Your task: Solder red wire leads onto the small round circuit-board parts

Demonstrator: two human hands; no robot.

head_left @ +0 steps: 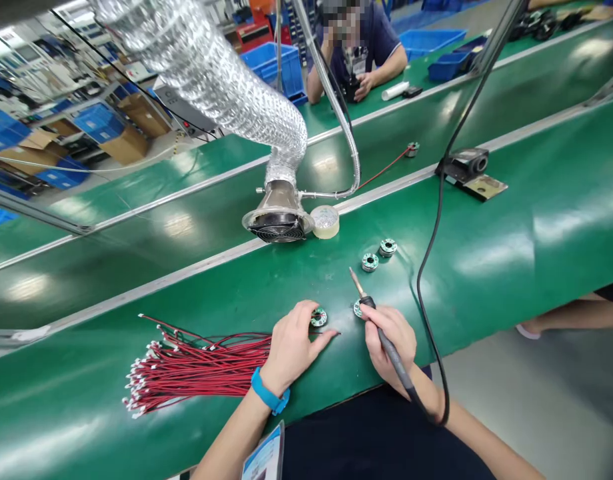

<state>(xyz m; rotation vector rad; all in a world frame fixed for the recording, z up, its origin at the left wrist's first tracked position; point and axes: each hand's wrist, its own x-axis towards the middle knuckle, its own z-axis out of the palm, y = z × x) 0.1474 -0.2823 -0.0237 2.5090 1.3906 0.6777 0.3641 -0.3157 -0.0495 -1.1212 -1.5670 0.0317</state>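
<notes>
My right hand (390,343) is wrapped round the dark handle of a soldering iron (359,283), its tip pointing up and left. Just beyond those fingers lies a small round green circuit part (357,308), partly hidden by the iron. My left hand (297,343), a blue band on its wrist, rests over the ends of a bundle of red and black wires (201,370). Its thumb and forefinger are apart, on either side of another round part (318,317), which the forefinger seems to touch. Two more round parts (370,262) (388,248) sit farther back on the green mat.
A fume extractor (279,223) on a silver duct hangs over the bench, beside a tape roll (325,222). The iron's black cable (426,260) crosses on the right, near a metal stand (469,170). A person (359,60) sits across the conveyor, where a wired part (412,149) lies.
</notes>
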